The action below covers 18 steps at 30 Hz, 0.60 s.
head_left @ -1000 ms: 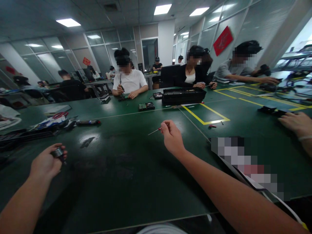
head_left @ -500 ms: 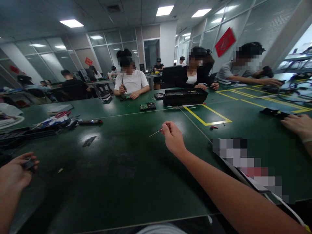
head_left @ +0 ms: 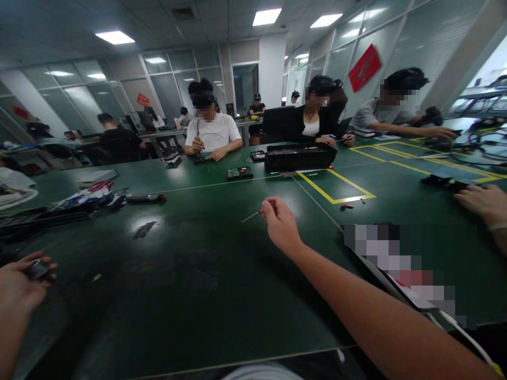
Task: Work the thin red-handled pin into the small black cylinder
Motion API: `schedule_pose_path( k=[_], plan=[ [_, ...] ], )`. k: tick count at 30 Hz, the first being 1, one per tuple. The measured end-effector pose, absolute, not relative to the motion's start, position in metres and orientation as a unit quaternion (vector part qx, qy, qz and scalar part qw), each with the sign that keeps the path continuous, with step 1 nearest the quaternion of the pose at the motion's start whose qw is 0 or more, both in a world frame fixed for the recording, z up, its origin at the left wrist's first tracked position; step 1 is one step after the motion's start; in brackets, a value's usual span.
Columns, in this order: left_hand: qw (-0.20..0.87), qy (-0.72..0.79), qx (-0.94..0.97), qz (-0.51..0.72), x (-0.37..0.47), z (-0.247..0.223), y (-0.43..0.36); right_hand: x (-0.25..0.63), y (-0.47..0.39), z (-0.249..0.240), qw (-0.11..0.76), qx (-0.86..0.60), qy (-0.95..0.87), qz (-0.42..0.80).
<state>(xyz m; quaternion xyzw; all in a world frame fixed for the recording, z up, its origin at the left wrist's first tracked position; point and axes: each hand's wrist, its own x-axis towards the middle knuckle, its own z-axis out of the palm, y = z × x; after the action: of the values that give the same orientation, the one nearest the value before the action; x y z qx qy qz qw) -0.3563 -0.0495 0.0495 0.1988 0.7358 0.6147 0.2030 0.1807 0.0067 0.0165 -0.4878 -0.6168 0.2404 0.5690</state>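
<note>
Near the middle of the green table (head_left: 166, 316), my right hand (head_left: 282, 224) is closed on a thin screwdriver (head_left: 251, 216) with a red collar, its shaft pointing left above the surface. At the far left edge, my left hand (head_left: 24, 285) has its fingers curled round a small dark object (head_left: 37, 269) with a shiny top. A dark flat scrap (head_left: 144, 230) lies between the hands, further back, and a tiny pale piece (head_left: 96, 277) rests beside my left hand.
A black case (head_left: 300, 158) and a circuit board (head_left: 240, 173) stand beyond my right hand. Tools and red-handled scissors (head_left: 101, 186) lie at left. A partly blurred flat item (head_left: 396, 274) is at right, near another person's hand (head_left: 483, 206). Several people sit around.
My left hand has shifted slightly left and turned the small object, showing its shiny top. My right hand and the screwdriver have barely moved.
</note>
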Motion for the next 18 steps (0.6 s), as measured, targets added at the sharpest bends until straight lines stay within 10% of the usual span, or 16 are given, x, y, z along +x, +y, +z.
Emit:
schedule_pose_path(
  k=[18],
  plan=[
    [0.252, 0.697, 0.163, 0.651, -0.372, 0.042, -0.054, 0.181, 0.007, 0.015, 0.562, -0.484, -0.623, 0.248]
  ],
)
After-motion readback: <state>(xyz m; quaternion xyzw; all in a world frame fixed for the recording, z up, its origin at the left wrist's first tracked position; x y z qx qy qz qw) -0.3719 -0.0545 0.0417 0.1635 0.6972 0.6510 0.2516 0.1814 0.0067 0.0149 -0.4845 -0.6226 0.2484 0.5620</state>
